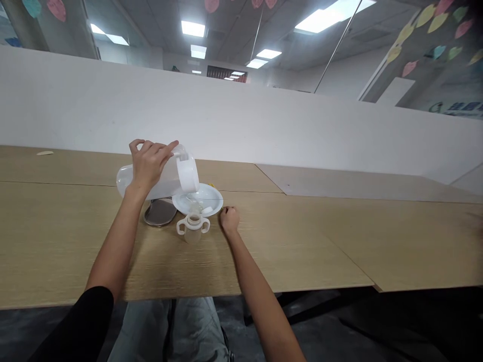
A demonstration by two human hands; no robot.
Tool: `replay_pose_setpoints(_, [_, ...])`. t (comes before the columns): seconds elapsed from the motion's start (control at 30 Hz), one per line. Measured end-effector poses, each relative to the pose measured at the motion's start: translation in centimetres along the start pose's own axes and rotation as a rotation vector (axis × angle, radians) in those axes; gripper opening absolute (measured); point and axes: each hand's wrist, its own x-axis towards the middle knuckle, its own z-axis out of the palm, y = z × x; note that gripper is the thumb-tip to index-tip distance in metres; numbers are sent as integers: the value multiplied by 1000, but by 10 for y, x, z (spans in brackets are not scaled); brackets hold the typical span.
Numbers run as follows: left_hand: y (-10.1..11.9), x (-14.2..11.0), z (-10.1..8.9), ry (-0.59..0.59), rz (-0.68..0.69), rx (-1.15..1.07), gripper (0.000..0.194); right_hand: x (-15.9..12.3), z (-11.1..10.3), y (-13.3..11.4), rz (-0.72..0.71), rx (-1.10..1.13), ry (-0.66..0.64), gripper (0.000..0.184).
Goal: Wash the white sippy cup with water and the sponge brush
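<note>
White plastic jug (168,178) tips sideways, left hand (149,166) gripping it firmly from above; right hand (230,219) rests curled shut beside the plate (216,202).

So an oak-look table (56,241) is being used here, seams and all. A white plate (213,193) is being kept on it, with a steel dish (159,213) being parked just left of the plate, a two-handled cup (193,229) being stood right in front, a pale chip (45,153) being left well off to the left, and a grey board (339,183) being laid well to the right.
</note>
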Motion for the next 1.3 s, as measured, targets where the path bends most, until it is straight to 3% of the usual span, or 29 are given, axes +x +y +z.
replay_pose_setpoints(0.23, [10,1,1,-94,49,-62,29,0,0,-1,-17,-9,-5,38])
replay_pose_setpoints(0.57, [27,6,-8,-127,32,-153,23,-2,-6,-5,-37,-46,-56,37])
replay_pose_setpoints(0.83, [35,9,-15,-109,99,-79,27,-4,-11,-7,-55,-82,-67,36])
replay_pose_setpoints(1.03, [42,12,-22,-89,54,-131,25,-5,-15,-8,-53,-88,-89,36])
replay_pose_setpoints(1.3, [31,8,-11,-29,230,-77,31,-6,-21,-13,-14,-88,-133,38])
